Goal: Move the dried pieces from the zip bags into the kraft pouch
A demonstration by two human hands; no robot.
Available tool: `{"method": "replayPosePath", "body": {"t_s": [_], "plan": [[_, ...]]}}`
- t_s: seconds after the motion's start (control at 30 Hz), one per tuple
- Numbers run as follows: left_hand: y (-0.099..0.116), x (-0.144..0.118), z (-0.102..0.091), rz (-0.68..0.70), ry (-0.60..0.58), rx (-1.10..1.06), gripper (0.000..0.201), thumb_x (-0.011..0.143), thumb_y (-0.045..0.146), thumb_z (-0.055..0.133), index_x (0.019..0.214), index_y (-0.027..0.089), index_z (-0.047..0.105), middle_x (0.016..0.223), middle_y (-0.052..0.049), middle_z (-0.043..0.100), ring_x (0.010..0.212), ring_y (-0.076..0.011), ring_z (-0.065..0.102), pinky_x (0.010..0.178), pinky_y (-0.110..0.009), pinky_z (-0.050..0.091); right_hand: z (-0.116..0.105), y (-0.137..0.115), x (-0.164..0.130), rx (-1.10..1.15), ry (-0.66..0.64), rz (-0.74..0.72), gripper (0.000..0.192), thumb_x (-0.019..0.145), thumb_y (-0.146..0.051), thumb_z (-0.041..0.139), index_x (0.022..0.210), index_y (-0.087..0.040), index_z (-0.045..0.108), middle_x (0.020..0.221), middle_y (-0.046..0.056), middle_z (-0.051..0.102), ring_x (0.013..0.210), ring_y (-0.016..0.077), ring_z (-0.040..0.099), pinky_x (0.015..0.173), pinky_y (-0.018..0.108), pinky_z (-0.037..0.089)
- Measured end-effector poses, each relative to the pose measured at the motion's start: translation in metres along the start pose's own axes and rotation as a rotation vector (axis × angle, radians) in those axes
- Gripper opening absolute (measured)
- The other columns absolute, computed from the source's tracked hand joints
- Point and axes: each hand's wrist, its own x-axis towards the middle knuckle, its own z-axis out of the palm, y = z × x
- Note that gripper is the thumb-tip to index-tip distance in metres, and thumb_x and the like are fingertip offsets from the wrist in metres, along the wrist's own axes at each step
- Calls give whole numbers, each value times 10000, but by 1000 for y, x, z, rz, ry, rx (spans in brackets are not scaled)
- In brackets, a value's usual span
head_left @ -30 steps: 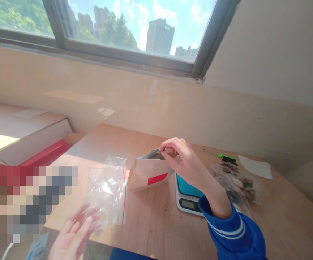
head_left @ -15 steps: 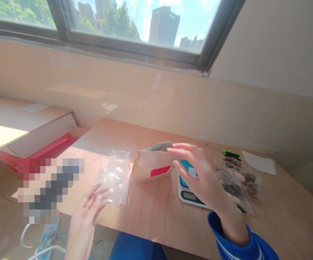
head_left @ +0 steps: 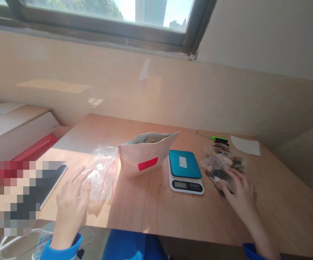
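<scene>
Handling the filled bag (head_left: pixel 218 174) wanted a light pinch; right fingers (head_left: pixel 237 177) touched it, grasp unclear; left fingers (head_left: pixel 86 191) spread, released.

On wooden tabletop (head_left: pixel 189 220), left to right: dark flat device (head_left: pixel 51 184), partly blurred; clear bagging (head_left: pixel 101 171), red-striped; upright open pouch (head_left: pixel 138 155), red-labelled; white scale (head_left: pixel 185 169), blue-topped; filled clear bags (head_left: pixel 217 162). Behind: green-and-black screwdriver (head_left: pixel 219 139), white sheet (head_left: pixel 245 145). Beside scale: dark crumbs (head_left: pixel 162 188).

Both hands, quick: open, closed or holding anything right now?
Left hand: open, fingers spread by the clear plastic bags; nothing visible held.
Right hand: fingers curved over the filled bags; whether they grip cannot be told.
</scene>
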Motion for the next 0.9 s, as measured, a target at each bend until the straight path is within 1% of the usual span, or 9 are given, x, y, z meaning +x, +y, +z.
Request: {"method": "replayPosePath", "body": {"t_s": [0.1, 0.2, 0.33, 0.4, 0.57, 0.67, 0.73, 0.8, 0.9], "plan": [[-6, -15, 24, 39, -228, 14, 390, 939, 308, 341, 1184, 186, 619, 1255, -154, 653, 1274, -320, 513, 1092, -522, 316, 20, 27, -18, -99, -68, 138, 658, 851, -603, 363, 1275, -133, 545, 1304, 223, 546, 1130, 414, 532, 863, 584, 449], [3, -20, 34, 25, -200, 79, 386, 921, 294, 381, 1208, 170, 607, 1340, -187, 591, 1354, -366, 414, 1116, -576, 224, 29, 37, -28, -61, -119, 200, 647, 843, -618, 374, 1255, -154, 558, 1236, 203, 593, 1098, 394, 548, 850, 559, 453], [36, -15, 19, 52, -65, 115, 459, 945, 327, 324, 1250, 85, 569, 1452, -241, 454, 1430, -342, 289, 1152, -508, 184, 26, 39, -31, 20, -109, 207, 603, 831, -653, 400, 1141, -182, 611, 1153, 177, 623, 1065, 362, 557, 865, 528, 433], [45, -11, 13, 37, -29, 79, 450, 948, 350, 314, 1228, 118, 579, 1453, -219, 462, 1433, -329, 289, 1157, -500, 185, 22, 40, -29, 38, -108, 216, 542, 834, -636, 418, 1072, -201, 637, 1127, 158, 628, 1057, 347, 553, 876, 519, 420], [35, -5, 17, -21, -136, 9, 380, 924, 333, 382, 1186, 159, 596, 1418, -179, 518, 1424, -356, 295, 1140, -557, 214, 17, 44, -10, 61, -80, 350, 487, 865, -506, 399, 1095, -152, 643, 1163, 202, 604, 1070, 350, 533, 867, 521, 412], [36, -6, 12, -22, -111, 40, 374, 928, 302, 384, 1201, 143, 585, 1437, -190, 494, 1444, -372, 232, 1140, -601, 154, 15, 48, 8, 64, -176, 463, 420, 836, -446, 429, 945, -135, 689, 1088, 230, 630, 1037, 372, 548, 845, 548, 419], [45, -10, 1, -1, -80, -1, 380, 934, 301, 377, 1205, 127, 579, 1445, -201, 479, 1450, -353, 228, 1154, -574, 154, 10, 50, 17, 86, -204, 484, 364, 808, -427, 464, 831, -142, 688, 990, 223, 664, 967, 362, 588, 816, 529, 447], [58, -17, -11, -9, -60, -112, 367, 933, 314, 381, 1173, 132, 590, 1404, -190, 519, 1421, -320, 311, 1153, -512, 227, -2, 46, 22, 156, -210, 478, 323, 793, -424, 485, 779, -156, 665, 880, 189, 692, 857, 318, 634, 767, 466, 489], [83, -35, -22, -177, -129, -381, 297, 912, 378, 439, 1058, 198, 626, 1174, -107, 654, 1179, -267, 565, 1027, -418, 424, -33, 23, 19, 333, -174, 455, 303, 777, -460, 525, 773, -177, 632, 780, 138, 706, 735, 270, 665, 697, 394, 521]]}}
